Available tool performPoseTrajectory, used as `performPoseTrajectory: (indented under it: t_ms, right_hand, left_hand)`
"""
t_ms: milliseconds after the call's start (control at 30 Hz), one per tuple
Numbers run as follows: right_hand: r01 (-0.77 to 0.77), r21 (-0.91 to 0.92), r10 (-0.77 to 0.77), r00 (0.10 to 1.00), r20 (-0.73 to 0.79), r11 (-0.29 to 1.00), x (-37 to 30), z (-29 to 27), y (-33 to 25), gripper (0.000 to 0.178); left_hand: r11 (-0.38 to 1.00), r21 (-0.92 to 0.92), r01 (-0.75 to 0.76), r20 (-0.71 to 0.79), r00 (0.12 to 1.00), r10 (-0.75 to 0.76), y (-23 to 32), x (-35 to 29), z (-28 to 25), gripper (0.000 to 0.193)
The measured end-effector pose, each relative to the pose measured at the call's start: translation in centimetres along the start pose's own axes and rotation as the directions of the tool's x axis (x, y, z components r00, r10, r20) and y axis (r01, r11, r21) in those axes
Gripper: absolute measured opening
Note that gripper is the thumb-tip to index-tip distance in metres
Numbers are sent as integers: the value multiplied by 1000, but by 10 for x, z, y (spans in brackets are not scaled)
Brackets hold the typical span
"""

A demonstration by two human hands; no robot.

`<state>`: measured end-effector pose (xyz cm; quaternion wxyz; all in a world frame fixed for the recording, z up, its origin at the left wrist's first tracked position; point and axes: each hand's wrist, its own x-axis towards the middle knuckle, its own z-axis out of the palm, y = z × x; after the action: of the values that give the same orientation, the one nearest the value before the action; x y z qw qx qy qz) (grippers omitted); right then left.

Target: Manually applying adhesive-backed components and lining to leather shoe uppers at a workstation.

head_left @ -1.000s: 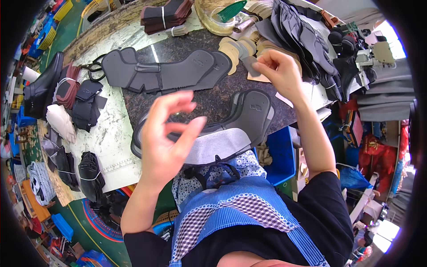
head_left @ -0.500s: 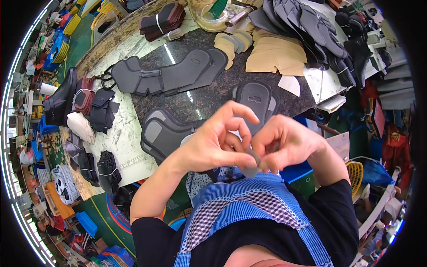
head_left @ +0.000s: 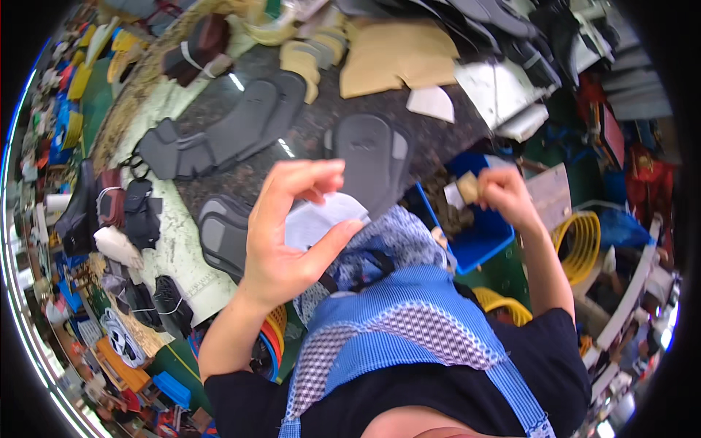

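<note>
My left hand (head_left: 281, 241) is raised with thumb and fingers curved apart, and nothing shows between them. Behind it is a pale grey-white piece (head_left: 314, 223), partly hidden by the hand. My right hand (head_left: 505, 196) is closed over a blue bin (head_left: 485, 252), with a small tan piece (head_left: 468, 187) at its fingertips. Brownish scraps (head_left: 445, 208) lie in that bin. Just beyond my left hand, stacked dark grey padded shoe pieces (head_left: 365, 157) rest on the dark stone slab (head_left: 219, 171).
More dark padded pieces (head_left: 226, 139) lie at the slab's left. Tan sheets (head_left: 398, 58) and a white cut piece (head_left: 431, 104) are at the far side. Bundled dark pieces (head_left: 142, 208) and a black boot (head_left: 73, 223) stand left. A yellow basket (head_left: 580, 244) is at the right.
My hands have come apart. The right has moved right, over the blue bin; the left has opened. The small grey piece they pinched together is out of sight. The view has shifted.
</note>
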<state>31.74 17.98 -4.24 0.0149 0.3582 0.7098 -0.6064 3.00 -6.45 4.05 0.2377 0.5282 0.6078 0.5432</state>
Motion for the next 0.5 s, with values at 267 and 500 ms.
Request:
performPoseTrajectory:
  t_ms: [267, 500]
  right_hand:
    - [127, 419, -238, 945, 226, 899, -6, 39, -86, 15]
    - [-145, 95, 144, 989, 12, 985, 5, 19, 20, 20]
  left_hand:
    - [834, 190, -518, 353, 829, 435, 10, 49, 40, 51]
    - [975, -218, -42, 167, 983, 80, 5, 26, 38, 25]
